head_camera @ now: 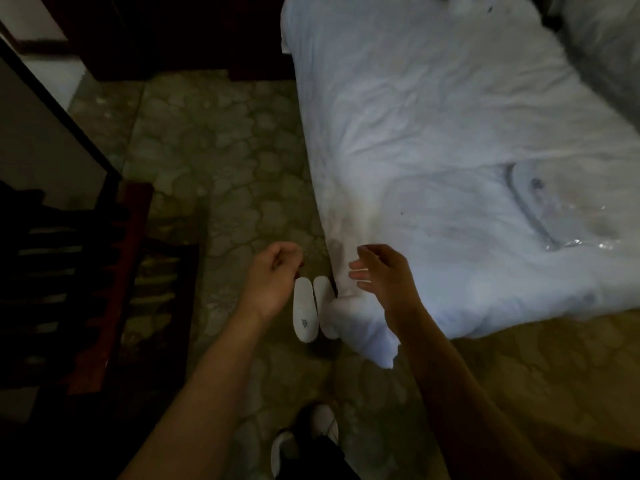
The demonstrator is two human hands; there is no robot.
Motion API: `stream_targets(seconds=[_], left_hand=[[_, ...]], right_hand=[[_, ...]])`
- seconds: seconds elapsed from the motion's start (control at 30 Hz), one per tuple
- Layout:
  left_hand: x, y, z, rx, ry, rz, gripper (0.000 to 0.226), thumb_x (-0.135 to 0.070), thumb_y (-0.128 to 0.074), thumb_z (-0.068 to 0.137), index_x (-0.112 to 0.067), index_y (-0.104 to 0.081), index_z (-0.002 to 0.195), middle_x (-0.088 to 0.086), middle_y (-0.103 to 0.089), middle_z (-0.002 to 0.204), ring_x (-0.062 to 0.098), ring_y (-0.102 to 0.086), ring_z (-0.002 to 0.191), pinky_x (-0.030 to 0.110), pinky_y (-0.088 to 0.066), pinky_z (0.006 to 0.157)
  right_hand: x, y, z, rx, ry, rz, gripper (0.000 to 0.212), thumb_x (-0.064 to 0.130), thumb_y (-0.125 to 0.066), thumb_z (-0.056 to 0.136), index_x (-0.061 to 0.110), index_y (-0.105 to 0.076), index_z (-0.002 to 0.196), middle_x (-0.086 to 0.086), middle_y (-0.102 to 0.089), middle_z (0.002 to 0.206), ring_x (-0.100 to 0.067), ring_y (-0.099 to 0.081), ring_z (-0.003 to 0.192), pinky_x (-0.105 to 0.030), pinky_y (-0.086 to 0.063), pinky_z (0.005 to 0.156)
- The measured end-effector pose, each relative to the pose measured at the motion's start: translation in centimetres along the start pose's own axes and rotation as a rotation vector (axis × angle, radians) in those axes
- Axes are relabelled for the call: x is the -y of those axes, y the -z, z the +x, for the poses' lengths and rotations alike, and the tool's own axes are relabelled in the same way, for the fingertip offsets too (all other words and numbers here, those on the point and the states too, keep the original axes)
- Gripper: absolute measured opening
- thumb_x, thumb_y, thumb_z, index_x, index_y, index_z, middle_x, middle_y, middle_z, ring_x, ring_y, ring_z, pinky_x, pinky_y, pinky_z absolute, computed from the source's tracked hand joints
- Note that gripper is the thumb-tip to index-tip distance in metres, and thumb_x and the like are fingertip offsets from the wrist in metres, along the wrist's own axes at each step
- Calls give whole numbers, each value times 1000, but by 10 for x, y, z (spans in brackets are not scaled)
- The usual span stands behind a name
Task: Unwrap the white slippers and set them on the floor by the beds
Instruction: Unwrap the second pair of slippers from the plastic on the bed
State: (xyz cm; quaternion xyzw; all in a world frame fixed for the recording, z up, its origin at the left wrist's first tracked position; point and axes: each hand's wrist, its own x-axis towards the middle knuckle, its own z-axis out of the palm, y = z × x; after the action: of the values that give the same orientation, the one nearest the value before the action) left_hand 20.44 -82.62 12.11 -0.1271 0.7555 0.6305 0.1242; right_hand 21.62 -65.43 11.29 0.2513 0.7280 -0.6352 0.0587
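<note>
A pair of white slippers (305,311) lies side by side on the patterned floor, right against the corner of the bed (433,150); the right slipper is partly hidden by the hanging duvet. My left hand (273,275) hovers just above the left slipper, fingers loosely curled, holding nothing. My right hand (381,271) hangs over the bed corner with fingers spread apart and empty. A second pair of slippers in clear plastic wrap (554,206) rests on the duvet at the right.
A dark wooden slatted rack (86,271) stands at the left. A glass or mirror panel (41,133) leans at the far left. My white shoes (304,438) show at the bottom. A grey pillow (602,46) lies top right.
</note>
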Motion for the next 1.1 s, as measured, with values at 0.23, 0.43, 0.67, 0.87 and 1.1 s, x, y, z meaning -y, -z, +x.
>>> stream_targets(seconds=[0.23,0.43,0.67,0.87,1.1], left_hand=[[-56,0,-12,15,-97,22,14,-27,-50,99,-33,-60,91,-5,-66,98,12,-62,89,22,-46,69],[-107,-7,-12,15,-236,-21,10,-27,-52,99,-25,-61,100,-9,-65,89,5,-61,81,13,-50,63],[-140,-37,-6,37,-287,13,9,-30,-55,97,-30,-63,93,-5,-69,92,9,-63,80,23,-52,75],[-154,-95,-6,36,-277,9,12,-28,-56,96,-23,-65,102,-2,-70,95,9,-65,80,23,-51,71],[-189,-194,-15,61,-349,5,14,-30,-55,97,-25,-66,103,-2,-72,98,13,-68,86,31,-54,79]], right_hand=[[48,17,-28,-51,111,-11,9,23,-55,96,20,-64,94,-11,-72,93,-28,-71,89,-35,-55,74],[86,45,-37,-95,173,40,8,24,-58,94,22,-63,89,-3,-71,82,-20,-69,75,-29,-50,65],[111,80,-26,-138,220,84,8,26,-59,92,24,-63,87,-2,-71,81,-18,-69,72,-28,-48,64],[113,135,-5,-168,253,140,7,23,-58,91,22,-63,88,-2,-70,80,-18,-69,73,-29,-50,66],[122,241,17,-249,366,206,12,14,-53,93,19,-64,92,-4,-69,78,-20,-67,72,-29,-50,69]])
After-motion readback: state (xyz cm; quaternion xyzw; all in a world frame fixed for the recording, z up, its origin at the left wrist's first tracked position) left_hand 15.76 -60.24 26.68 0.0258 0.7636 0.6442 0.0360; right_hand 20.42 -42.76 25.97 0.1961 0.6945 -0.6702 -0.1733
